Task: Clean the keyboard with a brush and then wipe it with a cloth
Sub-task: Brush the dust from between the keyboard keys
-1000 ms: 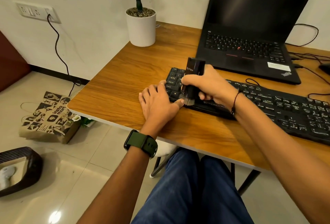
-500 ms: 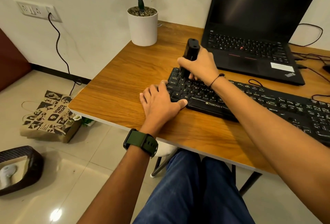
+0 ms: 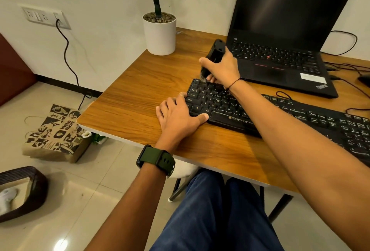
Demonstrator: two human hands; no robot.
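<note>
Brush (image 3: 215,54) gripped in right hand (image 3: 222,68), bristles down on far-left corner of keyboard (image 3: 220,106). Keyboard on worktop (image 3: 140,94), long axis running rightward and nearer from that corner, so unbrushed rows lie to right of brush. Left hand (image 3: 178,114) flat, fingers relaxed, steadying left end. No cloth in view.

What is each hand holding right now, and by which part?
The right hand grips the brush around the middle of its black handle, bristles down at the keyboard's far left corner. The left hand holds nothing; it rests flat against the keyboard's left end.
</note>
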